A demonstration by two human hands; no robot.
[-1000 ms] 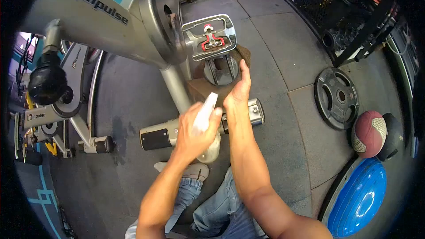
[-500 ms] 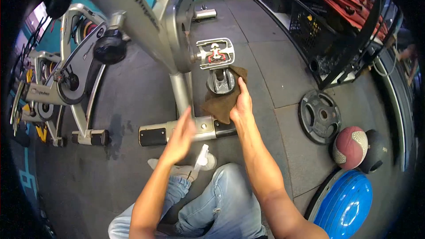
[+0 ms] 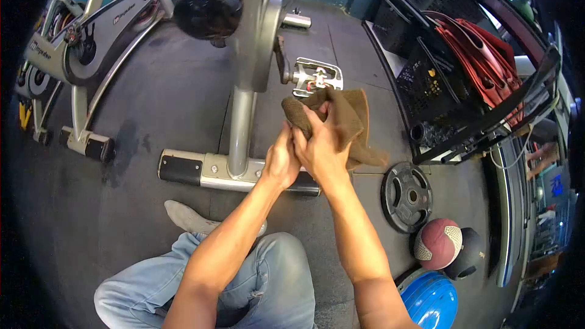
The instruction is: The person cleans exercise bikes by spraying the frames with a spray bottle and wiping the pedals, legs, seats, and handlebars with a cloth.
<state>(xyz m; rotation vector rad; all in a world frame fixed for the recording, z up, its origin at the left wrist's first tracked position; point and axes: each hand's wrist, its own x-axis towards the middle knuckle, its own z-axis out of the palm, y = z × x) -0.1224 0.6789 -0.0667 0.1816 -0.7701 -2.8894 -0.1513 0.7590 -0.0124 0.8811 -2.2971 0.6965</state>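
Note:
A brown cloth (image 3: pixel 356 116) is bunched up just below and in front of the bike's metal pedal (image 3: pixel 317 77). My right hand (image 3: pixel 323 149) grips it with bent fingers, and a loose end hangs to the right. Against the cloth's lower left side, my left hand (image 3: pixel 283 161) is closed, thumb up, its fingers partly hidden behind my right hand. Whatever the cloth covers between my hands cannot be seen. The pedal joins a dark crank arm (image 3: pixel 282 61) on the grey exercise bike (image 3: pixel 244 128), whose foot bar (image 3: pixel 210 169) lies before my legs.
On the right are a weight plate (image 3: pixel 407 197), a maroon and white ball (image 3: pixel 437 244), a black ball (image 3: pixel 468 254) and a blue dome (image 3: pixel 431 301). A rack (image 3: pixel 469 125) with black baskets and red folded items stands behind them. More bikes (image 3: pixel 100 49) stand at left.
My left hand has come up from beside the bike's post to meet my right hand at the cloth. The cloth is now bunched. The view has shifted, and the white nozzle near my foot no longer shows.

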